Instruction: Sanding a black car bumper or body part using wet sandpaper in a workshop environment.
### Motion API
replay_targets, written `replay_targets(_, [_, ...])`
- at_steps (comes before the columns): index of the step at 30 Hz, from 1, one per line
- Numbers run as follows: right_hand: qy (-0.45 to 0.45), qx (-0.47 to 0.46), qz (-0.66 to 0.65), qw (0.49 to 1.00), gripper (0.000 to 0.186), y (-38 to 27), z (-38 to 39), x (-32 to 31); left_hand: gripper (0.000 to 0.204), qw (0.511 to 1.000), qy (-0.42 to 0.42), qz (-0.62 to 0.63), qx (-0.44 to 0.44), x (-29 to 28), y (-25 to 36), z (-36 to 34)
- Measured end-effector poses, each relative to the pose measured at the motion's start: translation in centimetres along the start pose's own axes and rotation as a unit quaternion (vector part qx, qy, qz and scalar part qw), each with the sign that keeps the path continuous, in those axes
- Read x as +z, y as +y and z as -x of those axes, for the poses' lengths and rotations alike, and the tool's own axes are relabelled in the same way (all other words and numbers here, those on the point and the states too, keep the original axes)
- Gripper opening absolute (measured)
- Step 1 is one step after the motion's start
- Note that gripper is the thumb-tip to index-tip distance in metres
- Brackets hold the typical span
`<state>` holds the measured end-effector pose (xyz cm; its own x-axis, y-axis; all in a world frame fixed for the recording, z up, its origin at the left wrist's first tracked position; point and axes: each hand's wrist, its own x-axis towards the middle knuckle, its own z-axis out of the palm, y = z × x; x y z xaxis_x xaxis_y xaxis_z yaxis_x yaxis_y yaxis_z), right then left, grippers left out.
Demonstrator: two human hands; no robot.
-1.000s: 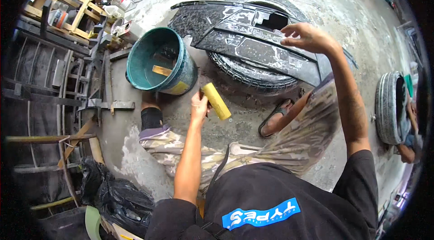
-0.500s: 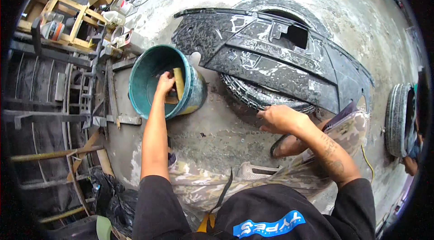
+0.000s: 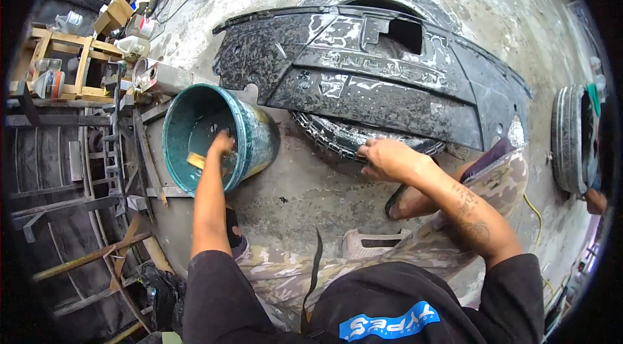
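Note:
My left hand [image 3: 224, 143] is down inside a green bucket [image 3: 170, 125], its fingers curled and partly hidden. Beside that wrist, within the bucket, shows a small yellowish piece [image 3: 196, 160]; whether the fingers touch it I cannot tell. A black, scuffed car body panel [image 3: 389, 101] with a rectangular cutout lies across a tyre [image 3: 344, 140]. Just off the panel's lower edge hovers my right hand [image 3: 392, 161], loosely bent, thumb and forefinger apart, with nothing seen in it.
A second tyre [image 3: 570, 140] stands at the far right, with part of another person's hand [image 3: 595, 202] near it. Metal frames [image 3: 65, 169] fill the left side. Wooden crates [image 3: 81, 62] and a metal can [image 3: 162, 77] stand behind them. A yellow cable [image 3: 533, 214] crosses the floor.
My left hand has moved lower into the bucket. The yellowish sheet beside its fingers now shows as a small piece by the wrist. My right hand stays near the panel; the view has shifted.

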<state>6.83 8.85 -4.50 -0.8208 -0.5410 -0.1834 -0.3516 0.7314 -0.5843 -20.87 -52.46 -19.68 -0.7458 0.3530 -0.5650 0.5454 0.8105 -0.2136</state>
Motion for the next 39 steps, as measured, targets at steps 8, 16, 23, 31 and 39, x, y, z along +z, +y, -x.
replay_targets(8, [-0.035,0.022,-0.030,0.999,0.038,1.3,-2.4,0.1,0.031,0.594,0.233,0.759,-0.129,-15.9,10.2,9.1])
replay_targets(16, [0.123,-0.034,-0.281,0.951,0.043,0.2,-6.7,0.8,0.032,0.765,0.364,0.531,-0.023,-26.0,22.8,11.9])
replay_targets(23, [0.193,0.054,-0.468,0.860,0.078,-0.6,-7.6,2.1,0.029,0.689,0.331,0.645,0.017,-26.4,39.0,11.7])
replay_targets(31, [0.129,0.050,-0.510,0.849,0.056,0.8,-6.2,1.2,0.032,0.492,0.270,0.826,-0.048,-24.0,41.4,14.4])
replay_targets(39, [0.037,-0.086,-0.273,0.957,0.056,0.2,-6.3,-0.2,0.036,0.507,0.236,0.826,-0.068,-19.5,37.8,16.5])
